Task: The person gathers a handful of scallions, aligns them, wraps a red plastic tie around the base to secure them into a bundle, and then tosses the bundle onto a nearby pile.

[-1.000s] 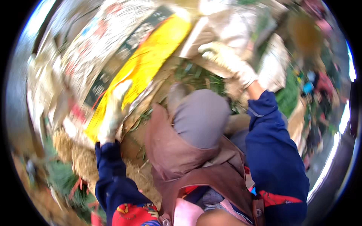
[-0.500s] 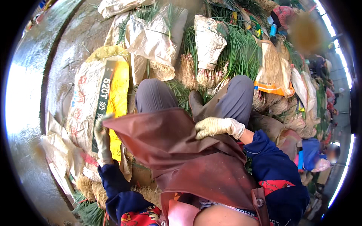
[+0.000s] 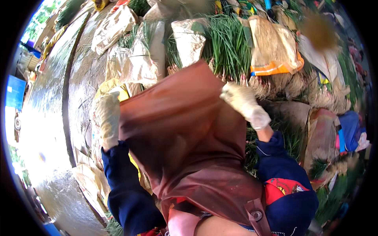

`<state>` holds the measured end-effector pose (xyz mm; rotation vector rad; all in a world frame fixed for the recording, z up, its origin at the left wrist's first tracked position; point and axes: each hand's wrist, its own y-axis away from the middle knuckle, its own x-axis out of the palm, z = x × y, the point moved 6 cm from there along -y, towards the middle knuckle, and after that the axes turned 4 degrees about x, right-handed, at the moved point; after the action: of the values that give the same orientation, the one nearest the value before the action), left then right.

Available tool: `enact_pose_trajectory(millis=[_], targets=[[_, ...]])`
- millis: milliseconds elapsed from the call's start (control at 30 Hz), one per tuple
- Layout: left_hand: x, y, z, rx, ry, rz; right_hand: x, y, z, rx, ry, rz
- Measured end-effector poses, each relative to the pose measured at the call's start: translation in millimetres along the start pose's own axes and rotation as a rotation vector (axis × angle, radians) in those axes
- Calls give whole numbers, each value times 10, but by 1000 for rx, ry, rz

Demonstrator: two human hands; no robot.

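A reddish-brown apron (image 3: 177,126) is stretched out in front of me, its upper edge slanting up to a point near the middle. My left hand (image 3: 107,120), in a cream work glove, is closed at the apron's left corner. On the opposite edge my right hand (image 3: 241,102), gloved the same way, has its fingers closed on the brown material. The raised apron hides my knees. Just beyond it lie bundles of green onions (image 3: 229,45), with long green leaves and pale stringy roots.
White sacks (image 3: 147,59) cover several bundles ahead, and a beige sack with an orange band (image 3: 273,45) lies to their right. Wet, shiny floor (image 3: 51,137) runs along the left, crossed by a dark groove. At the right edge sits a person in blue (image 3: 349,129).
Both hands have risen, lifting and spreading the apron upward over my knees. My right hand has moved from the apron's middle to its right edge. The view has shifted too.
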<state>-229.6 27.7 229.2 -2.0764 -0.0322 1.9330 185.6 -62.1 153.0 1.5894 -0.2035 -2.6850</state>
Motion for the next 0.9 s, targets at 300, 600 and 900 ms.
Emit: enact_pose_trajectory(millis=[300,600,900], targets=[[485,-882,-1627,257,587,223,1410,-514,-1533,306,-578,79],[2915,-626,-2796,-32,1199,782,726,-1010,-2585,615,-473,-456],[3558,-559,-3021,-418,1699,776,960,-1464,-2234,1093,-466,-548]])
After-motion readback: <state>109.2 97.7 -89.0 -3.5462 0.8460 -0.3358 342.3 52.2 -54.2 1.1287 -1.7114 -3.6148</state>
